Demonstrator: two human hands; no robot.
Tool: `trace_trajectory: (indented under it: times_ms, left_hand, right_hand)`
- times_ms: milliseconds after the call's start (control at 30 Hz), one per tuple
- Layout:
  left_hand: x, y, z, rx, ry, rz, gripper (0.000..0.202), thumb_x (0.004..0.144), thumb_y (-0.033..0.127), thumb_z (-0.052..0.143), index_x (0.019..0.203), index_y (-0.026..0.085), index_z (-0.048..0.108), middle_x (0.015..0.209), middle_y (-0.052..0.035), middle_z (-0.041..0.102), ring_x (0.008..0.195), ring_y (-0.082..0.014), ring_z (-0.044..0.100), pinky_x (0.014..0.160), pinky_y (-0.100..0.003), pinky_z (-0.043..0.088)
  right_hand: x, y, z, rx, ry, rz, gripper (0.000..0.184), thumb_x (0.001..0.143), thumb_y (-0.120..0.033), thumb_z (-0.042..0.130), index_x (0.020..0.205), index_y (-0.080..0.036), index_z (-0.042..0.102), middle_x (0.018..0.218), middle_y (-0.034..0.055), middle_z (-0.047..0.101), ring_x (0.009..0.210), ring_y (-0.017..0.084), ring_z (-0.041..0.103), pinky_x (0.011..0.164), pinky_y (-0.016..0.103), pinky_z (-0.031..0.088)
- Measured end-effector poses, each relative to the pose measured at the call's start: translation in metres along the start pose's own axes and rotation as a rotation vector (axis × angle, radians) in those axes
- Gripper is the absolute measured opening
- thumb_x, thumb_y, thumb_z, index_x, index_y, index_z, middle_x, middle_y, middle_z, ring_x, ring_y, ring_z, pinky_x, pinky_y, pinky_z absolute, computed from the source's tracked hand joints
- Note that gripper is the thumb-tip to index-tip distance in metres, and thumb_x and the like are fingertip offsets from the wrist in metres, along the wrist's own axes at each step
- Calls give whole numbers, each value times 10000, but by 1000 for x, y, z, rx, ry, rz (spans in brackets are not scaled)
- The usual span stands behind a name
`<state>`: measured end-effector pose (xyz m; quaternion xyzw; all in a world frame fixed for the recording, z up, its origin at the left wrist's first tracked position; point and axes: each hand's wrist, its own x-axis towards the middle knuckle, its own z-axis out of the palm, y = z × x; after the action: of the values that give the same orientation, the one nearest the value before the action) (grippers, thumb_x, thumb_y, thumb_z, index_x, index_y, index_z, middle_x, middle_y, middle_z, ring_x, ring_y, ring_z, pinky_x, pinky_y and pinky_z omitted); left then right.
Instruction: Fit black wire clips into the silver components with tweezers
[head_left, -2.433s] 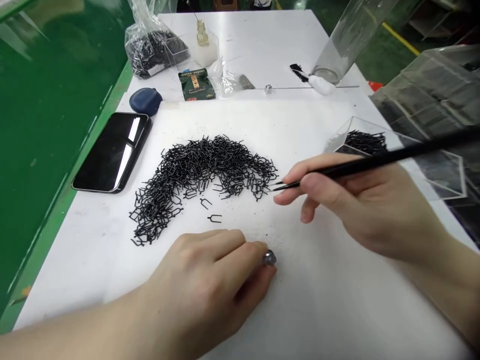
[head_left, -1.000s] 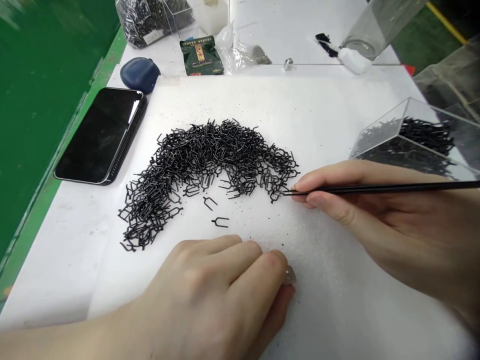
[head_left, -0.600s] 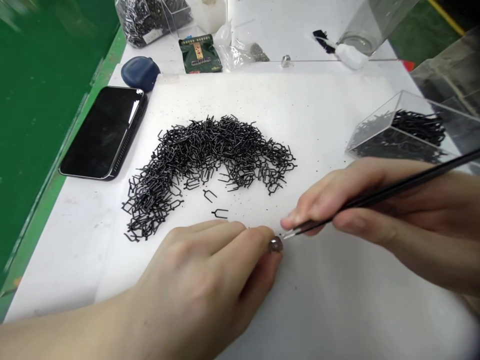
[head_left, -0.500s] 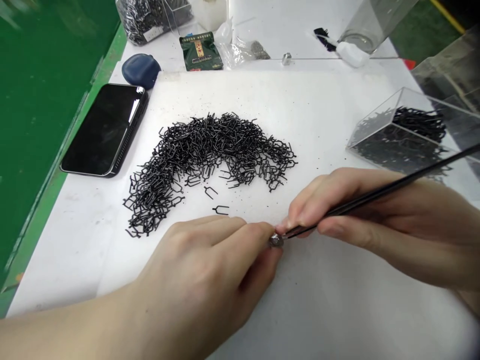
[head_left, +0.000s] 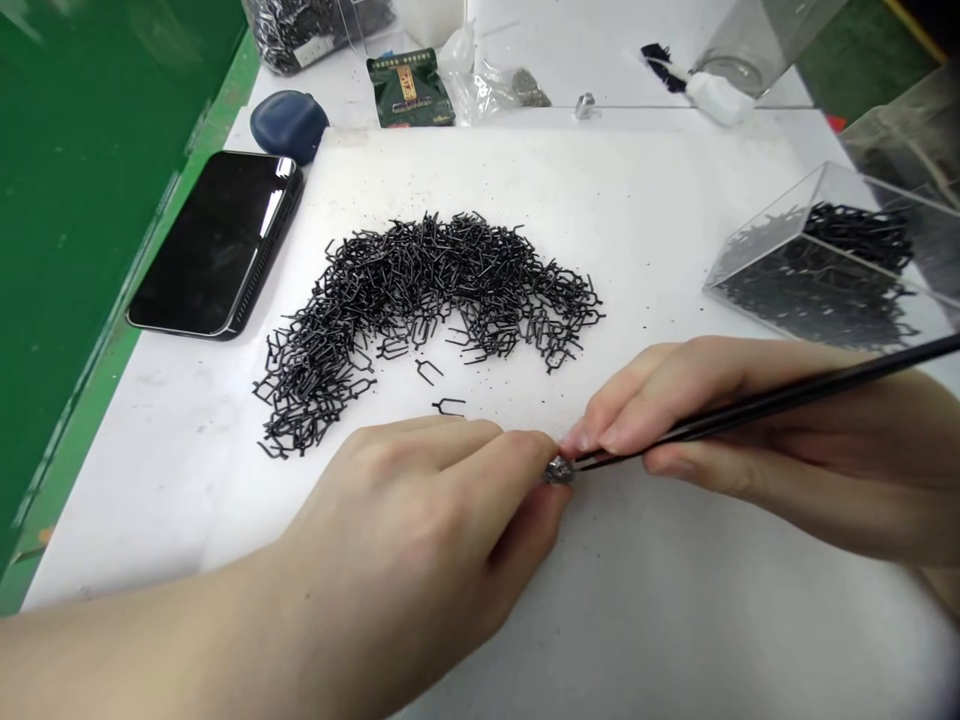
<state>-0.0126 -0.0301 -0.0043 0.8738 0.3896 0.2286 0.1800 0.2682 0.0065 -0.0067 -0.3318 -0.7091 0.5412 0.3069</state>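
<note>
My left hand (head_left: pixel 420 520) rests on the white sheet (head_left: pixel 675 620) with its fingers curled, pinching a small silver metal piece (head_left: pixel 558 472) at the fingertips. My right hand (head_left: pixel 750 440) grips long black tweezers (head_left: pixel 765 403), whose tips touch that silver piece. Whether the tips carry a clip is too small to tell. Behind both hands lies an arched pile of small black wire clips (head_left: pixel 427 300). Two single clips (head_left: pixel 442 390) lie apart just in front of the pile, close to my left fingers.
A black phone (head_left: pixel 217 245) and a blue case (head_left: pixel 289 100) lie at the left. A clear box of black clips (head_left: pixel 832 270) stands at the right. A green packet (head_left: pixel 409 88), plastic bags, a brush (head_left: pixel 690 75) and a clear tube sit at the back. A green surface borders the table's left edge.
My right hand has brought the tweezers from the right end of the clip pile down to the silver piece in my left fingers. My left hand has stayed nearly in place.
</note>
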Motion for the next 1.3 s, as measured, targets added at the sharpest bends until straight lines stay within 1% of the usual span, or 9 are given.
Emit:
trace_trajectory:
  times_ms: [133,267,400,667,900,967,1100,1167,1300]
  left_hand:
    - [-1,-1,6,-22,47,17,273,1138,173,674,908,151,821,651,63,598,526,-117,489,504,-330,349]
    - [-2,-2,5,-23,-3,3,269,1138,144,678,910,147,820,679,55,627,542,-115,513,503,-326,362]
    - [0,0,-1,-19,-9,-2,250,1142,151,678,953,145,841,669,61,604,534,-120,504,502,-330,358]
    - [4,0,2,-45,10,8,236,1136,142,690,957,129,843,687,56,634,555,-114,536,509,-315,368]
    - [0,-2,1,-48,12,27,262,1138,126,667,935,133,832,659,73,598,518,-105,478,492,-315,347]
    - [1,-2,2,-41,-7,18,269,1139,118,659,927,132,825,677,64,624,536,-105,510,501,-312,365]
    - [0,-2,1,-40,36,26,293,1140,124,658,887,140,805,664,60,619,545,-111,521,505,-320,367]
    - [0,-1,0,-41,21,25,278,1137,118,669,900,135,814,667,60,628,546,-111,528,508,-321,373]
    - [2,1,-2,-46,3,15,281,1133,108,656,911,124,828,669,54,637,542,-107,532,503,-313,378]
  right_hand:
    - [0,0,-1,-2,-23,-11,344,1055,-151,896,1254,-426,952,1159,15,951,1105,259,937,957,314,784]
    - [0,2,-3,-19,-18,-14,311,1087,-163,860,1233,-426,936,1137,5,940,1080,234,929,932,295,780]
    - [1,2,-3,-31,-10,-23,299,1086,-169,863,1217,-428,934,1117,2,938,1059,233,927,908,298,778]
    - [-1,1,-3,-13,-14,-15,335,1068,-141,869,1238,-421,939,1135,14,941,1085,248,930,940,315,778]
    - [1,2,-3,-28,-10,-21,307,1070,-156,869,1216,-417,936,1119,19,940,1066,249,930,920,308,779]
    - [0,3,-3,-34,-4,-16,303,1074,-162,866,1219,-420,931,1118,23,937,1064,256,928,911,319,783]
    - [1,4,-3,-36,-17,-24,325,1078,-145,854,1233,-422,924,1127,18,935,1073,249,926,925,313,780]
    - [3,4,-3,-40,-24,-29,327,1082,-139,847,1230,-421,923,1128,9,936,1075,235,924,939,298,773]
    - [4,1,0,-31,-5,-9,291,1064,-178,881,1194,-433,933,1088,0,935,1040,253,925,871,320,782]
